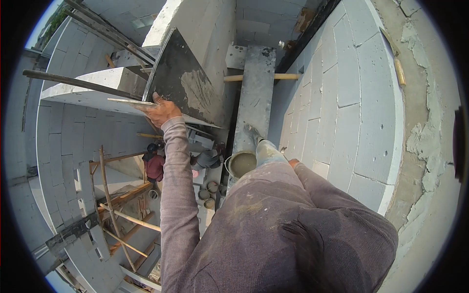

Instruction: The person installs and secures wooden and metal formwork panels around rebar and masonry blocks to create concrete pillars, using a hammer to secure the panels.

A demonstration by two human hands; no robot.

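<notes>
My left hand [165,112] is closed around a thin, light-coloured flat piece [131,102], at the lower corner of a dark board [178,68] smeared with dried mortar. The board leans beside a pale block wall. Near my right hip, my right hand [293,162] shows only in part beside the block wall on the right, its fingers mostly hidden. A bucket of grey mortar [242,165] stands by my leg on a narrow plank [254,102]. My foot is on that plank.
A wooden pole [286,76] crosses under the plank. Far below are a person in a red top [154,165], another in grey [207,158], several buckets and wooden scaffolding [110,195]. A wooden-handled tool [400,72] lies on the mortared wall top [415,127] at right.
</notes>
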